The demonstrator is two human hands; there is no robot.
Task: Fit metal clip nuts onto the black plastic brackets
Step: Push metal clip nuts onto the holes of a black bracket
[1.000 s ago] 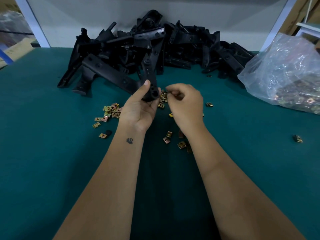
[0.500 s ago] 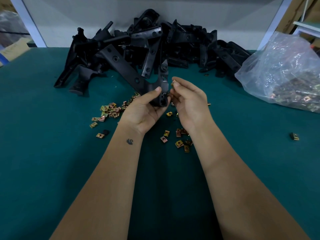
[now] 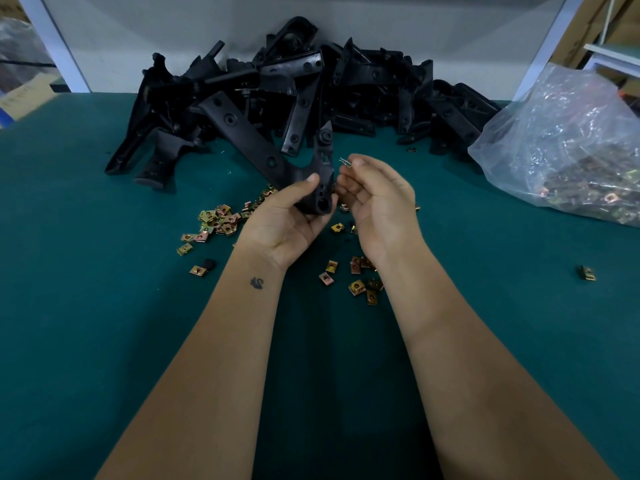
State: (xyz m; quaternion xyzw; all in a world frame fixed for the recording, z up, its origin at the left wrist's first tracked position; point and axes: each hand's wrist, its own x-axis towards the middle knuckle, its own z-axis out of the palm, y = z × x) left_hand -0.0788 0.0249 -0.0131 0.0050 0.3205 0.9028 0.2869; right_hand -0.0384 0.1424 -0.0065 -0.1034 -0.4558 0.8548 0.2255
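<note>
My left hand (image 3: pixel 289 220) grips a black V-shaped plastic bracket (image 3: pixel 263 152) at its corner, thumb on top, and holds it above the green table (image 3: pixel 86 306). One arm of the bracket points up, the other slants up to the left. My right hand (image 3: pixel 379 199) pinches a small metal clip nut (image 3: pixel 345 162) between thumb and fingertips, just right of the bracket's upright arm and apart from it. Loose brass-coloured clip nuts (image 3: pixel 220 220) lie scattered on the table under and around both hands.
A pile of black brackets (image 3: pixel 363 84) lies against the white back wall. A clear plastic bag of clip nuts (image 3: pixel 571 147) sits at the right. One stray clip nut (image 3: pixel 586 273) lies far right. More loose clip nuts (image 3: pixel 360 278) lie near my right wrist.
My left hand lifted the bracket off the pile and turned it so that one arm points up. My right hand rose from the table with a clip nut toward that arm.
</note>
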